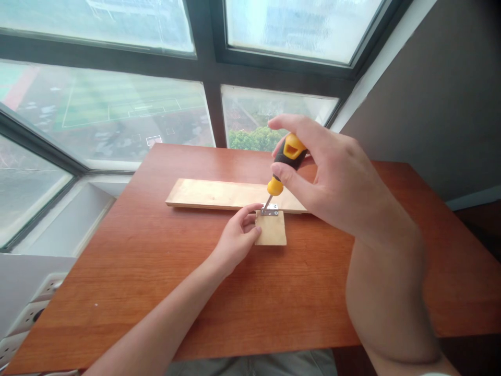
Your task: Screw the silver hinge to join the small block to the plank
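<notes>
My right hand (332,172) grips a screwdriver with a yellow and black handle (287,159), held upright and slightly tilted. Its tip rests on a small metal hinge (270,210). The hinge lies across the joint between a long pale wooden board (219,194) and a small square wooden block (273,232). My left hand (237,237) presses against the left edge of the small block, with fingertips near the hinge. Everything lies on a reddish-brown wooden table (156,282).
Large windows (117,115) stand beyond the table's far edge, with a dark frame post (213,115) in the middle. A grey wall (430,104) rises at the right. A white power strip (27,318) lies at the lower left, beside the table.
</notes>
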`<action>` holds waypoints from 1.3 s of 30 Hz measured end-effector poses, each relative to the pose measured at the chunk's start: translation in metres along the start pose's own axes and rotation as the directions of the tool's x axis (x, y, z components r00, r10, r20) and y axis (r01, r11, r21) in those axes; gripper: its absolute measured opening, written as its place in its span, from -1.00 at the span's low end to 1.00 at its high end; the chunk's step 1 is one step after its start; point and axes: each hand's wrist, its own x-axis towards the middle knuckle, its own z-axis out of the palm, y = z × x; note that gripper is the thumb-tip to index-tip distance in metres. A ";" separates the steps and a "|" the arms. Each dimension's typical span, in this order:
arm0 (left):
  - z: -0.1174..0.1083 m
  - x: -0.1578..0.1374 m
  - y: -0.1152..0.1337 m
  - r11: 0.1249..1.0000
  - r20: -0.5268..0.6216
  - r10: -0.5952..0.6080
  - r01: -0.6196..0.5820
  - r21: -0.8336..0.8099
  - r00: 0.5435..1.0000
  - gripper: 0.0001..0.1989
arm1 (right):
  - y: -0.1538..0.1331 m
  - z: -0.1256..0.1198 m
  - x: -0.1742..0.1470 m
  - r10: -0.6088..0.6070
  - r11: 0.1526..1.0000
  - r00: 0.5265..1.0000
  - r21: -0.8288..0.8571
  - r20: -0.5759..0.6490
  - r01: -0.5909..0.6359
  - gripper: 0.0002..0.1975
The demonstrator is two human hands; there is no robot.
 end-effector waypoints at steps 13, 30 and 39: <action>-0.001 0.000 0.000 1.000 -0.002 0.010 -0.010 0.008 1.000 -0.47 | -0.001 -0.005 -0.003 -0.020 1.000 1.000 0.004 -0.004 0.020 -0.51; -0.001 0.000 0.000 1.000 0.010 0.004 -0.004 -0.008 1.000 -0.46 | 0.002 -0.004 -0.002 -0.039 0.999 0.999 -0.022 0.030 0.039 -0.58; -0.002 0.002 -0.003 1.000 0.018 0.014 -0.014 -0.011 1.000 -0.49 | 0.000 -0.001 -0.001 0.017 1.000 0.999 0.020 0.031 -0.018 -0.57</action>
